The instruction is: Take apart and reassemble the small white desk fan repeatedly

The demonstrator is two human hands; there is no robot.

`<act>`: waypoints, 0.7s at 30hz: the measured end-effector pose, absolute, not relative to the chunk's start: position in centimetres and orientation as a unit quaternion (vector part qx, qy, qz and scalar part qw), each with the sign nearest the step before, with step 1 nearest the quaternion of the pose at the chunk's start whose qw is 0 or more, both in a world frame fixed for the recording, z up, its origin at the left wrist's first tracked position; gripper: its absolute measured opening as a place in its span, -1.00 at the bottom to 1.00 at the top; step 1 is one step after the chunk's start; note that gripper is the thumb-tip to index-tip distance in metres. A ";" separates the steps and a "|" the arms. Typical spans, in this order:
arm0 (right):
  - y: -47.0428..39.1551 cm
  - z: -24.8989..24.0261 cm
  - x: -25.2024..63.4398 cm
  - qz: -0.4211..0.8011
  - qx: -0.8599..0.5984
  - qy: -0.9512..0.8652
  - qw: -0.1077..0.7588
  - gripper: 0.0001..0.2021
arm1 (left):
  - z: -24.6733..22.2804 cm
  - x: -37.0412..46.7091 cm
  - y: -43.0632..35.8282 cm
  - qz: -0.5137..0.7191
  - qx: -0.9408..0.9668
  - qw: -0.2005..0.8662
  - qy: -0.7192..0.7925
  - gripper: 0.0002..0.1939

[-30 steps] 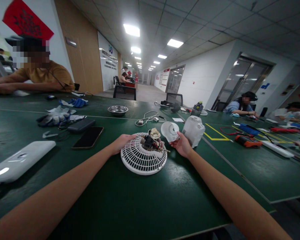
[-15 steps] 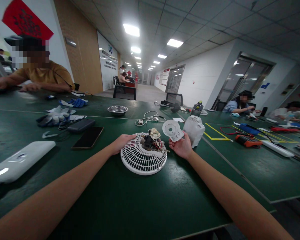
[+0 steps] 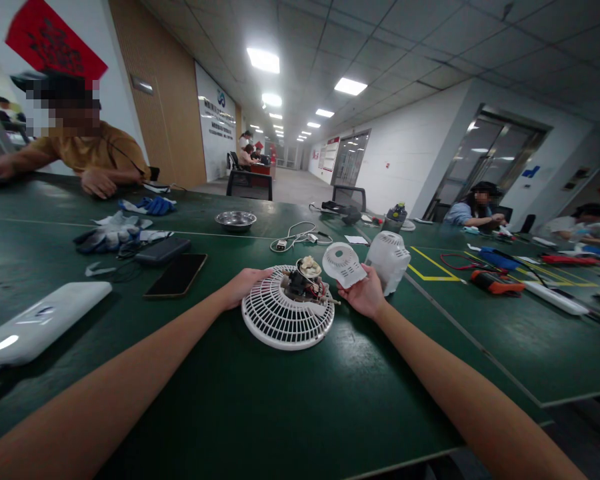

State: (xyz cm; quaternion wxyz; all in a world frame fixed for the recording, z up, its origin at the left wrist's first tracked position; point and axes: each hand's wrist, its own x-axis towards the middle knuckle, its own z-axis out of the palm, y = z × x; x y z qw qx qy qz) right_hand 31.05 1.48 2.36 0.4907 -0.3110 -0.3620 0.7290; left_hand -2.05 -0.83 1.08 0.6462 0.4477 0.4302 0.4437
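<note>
While the left hand (image 3: 245, 288) rested against the rim of a round white grille (image 3: 290, 330), the right hand (image 3: 366, 295) grasped a perforated white plastic cover (image 3: 344, 265) by its lower end, tipped flatter than an instant earlier, when its round face stood more squarely toward the wearer. Whether the left fingers gripped the grille or merely touched it could not be told. The grille lay on the green table (image 3: 280, 413), an exposed motor assembly (image 3: 303, 287) on top of it. The change was one of angle (the cover remained apart from the motor), which suggested handling or inspection rather than fitting. A white housing (image 3: 390, 263) stood just beyond the right hand, a coiled cable (image 3: 295, 241) lay beyond the motor, and a dark phone (image 3: 176, 276) lay to the left.
</note>
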 end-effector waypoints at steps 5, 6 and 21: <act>1.6 2.2 31.1 0.727 -0.309 -0.366 0.491 -0.65 | 1.1 -2.0 -0.8 0.441 0.441 0.649 0.436 -0.75; 1.6 2.2 31.1 0.727 -0.309 -0.368 0.491 -0.64 | 1.0 -2.1 -0.8 0.442 0.442 0.647 0.436 -0.74; 1.6 2.2 30.9 0.724 -0.314 -0.376 0.486 -0.64 | 1.2 -1.8 -0.9 0.446 0.427 0.652 0.440 -0.75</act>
